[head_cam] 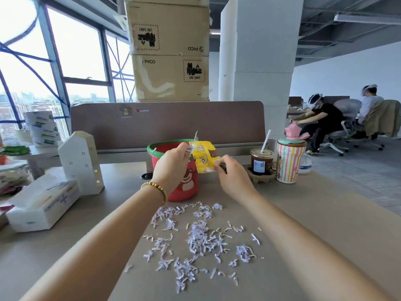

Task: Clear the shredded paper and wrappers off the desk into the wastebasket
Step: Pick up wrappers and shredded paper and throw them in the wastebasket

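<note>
A red wastebasket (186,187) with a green rim stands on the desk (314,224) just past my hands. A yellow wrapper (204,156) hangs over the basket's mouth. My left hand (171,168) pinches its upper left corner. My right hand (232,174) grips its lower right edge, where something green also shows between the fingers. Shredded white paper (199,237) lies scattered on the desk in front of the basket, between my forearms.
A tissue box (43,205) and a white house-shaped box (82,164) sit at the left. An iced drink cup (261,161) with a straw and a striped cup (289,164) stand right of the basket. A brown partition (167,124) closes the desk's far edge. Two people sit far right.
</note>
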`<state>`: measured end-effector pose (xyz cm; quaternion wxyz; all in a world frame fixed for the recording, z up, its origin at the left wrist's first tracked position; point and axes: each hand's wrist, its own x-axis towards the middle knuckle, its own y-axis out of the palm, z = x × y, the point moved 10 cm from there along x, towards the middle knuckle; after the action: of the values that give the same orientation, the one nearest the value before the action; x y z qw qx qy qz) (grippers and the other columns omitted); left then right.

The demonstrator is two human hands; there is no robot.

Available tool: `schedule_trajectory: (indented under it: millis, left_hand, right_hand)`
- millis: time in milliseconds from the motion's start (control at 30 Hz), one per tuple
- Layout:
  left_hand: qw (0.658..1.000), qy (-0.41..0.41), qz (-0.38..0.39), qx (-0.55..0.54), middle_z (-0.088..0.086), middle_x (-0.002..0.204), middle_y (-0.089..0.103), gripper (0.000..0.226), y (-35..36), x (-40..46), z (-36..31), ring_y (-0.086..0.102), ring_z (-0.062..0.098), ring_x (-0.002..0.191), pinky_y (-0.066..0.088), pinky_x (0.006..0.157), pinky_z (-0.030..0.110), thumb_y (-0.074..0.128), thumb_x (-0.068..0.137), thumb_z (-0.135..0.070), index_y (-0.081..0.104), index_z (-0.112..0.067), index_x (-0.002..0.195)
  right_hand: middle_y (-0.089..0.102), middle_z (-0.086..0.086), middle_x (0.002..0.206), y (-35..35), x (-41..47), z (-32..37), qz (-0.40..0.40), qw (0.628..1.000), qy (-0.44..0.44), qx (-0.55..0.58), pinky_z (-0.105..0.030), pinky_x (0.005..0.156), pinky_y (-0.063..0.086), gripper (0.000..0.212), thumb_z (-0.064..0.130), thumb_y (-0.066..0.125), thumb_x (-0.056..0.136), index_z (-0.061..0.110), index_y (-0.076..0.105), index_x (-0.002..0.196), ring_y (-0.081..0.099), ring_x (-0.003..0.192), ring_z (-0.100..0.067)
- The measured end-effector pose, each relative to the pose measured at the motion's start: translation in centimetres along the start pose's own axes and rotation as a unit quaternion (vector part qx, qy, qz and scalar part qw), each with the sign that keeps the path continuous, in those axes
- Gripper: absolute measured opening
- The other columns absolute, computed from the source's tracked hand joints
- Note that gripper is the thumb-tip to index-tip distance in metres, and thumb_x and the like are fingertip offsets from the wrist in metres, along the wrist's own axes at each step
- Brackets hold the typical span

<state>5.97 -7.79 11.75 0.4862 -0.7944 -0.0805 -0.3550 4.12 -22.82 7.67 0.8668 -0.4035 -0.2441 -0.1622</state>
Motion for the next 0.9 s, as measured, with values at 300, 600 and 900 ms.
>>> schedule_trajectory:
  millis: [300,600,900]
  left_hand:
    - [0.992,-0.052,-0.089,-0.076,0.017,0.082,0.065,0.02,-3.3,8.2,5.3,0.056,0.035,0.068,0.044,0.06,0.035,0.037,0.095,-0.019,0.053,-0.006,0.099]
    - [0.981,-0.049,0.157,0.104,0.013,0.103,0.064,0.024,6.8,12.8,10.3,0.055,0.029,0.08,0.044,0.07,0.033,0.036,0.096,-0.02,0.057,-0.007,0.097]
    - [0.955,-0.021,0.286,0.078,0.006,0.102,0.066,0.037,9.6,12.1,9.7,0.057,0.021,0.084,0.046,0.081,0.03,0.046,0.093,-0.04,0.062,-0.012,0.111]
  right_hand:
    - [0.051,0.003,0.095,0.2,8.8,4.3,-0.018,0.999,-0.034,-0.014,-0.032,0.068,0.038,0.011,0.022,0.046,0.096,0.012,0.05,0.096,0.05,0.084,-0.018]
    - [0.06,-0.012,0.107,2.1,13.8,2.7,-0.024,0.991,-0.042,-0.122,-0.035,0.068,0.039,0.019,0.018,0.044,0.096,0.004,0.051,0.108,0.055,0.089,-0.027]
    - [0.06,-0.012,0.114,5.3,15.3,2.2,0.062,0.972,-0.061,-0.22,-0.037,0.077,0.04,0.021,0.019,0.045,0.096,0.006,0.05,0.112,0.056,0.101,-0.032]
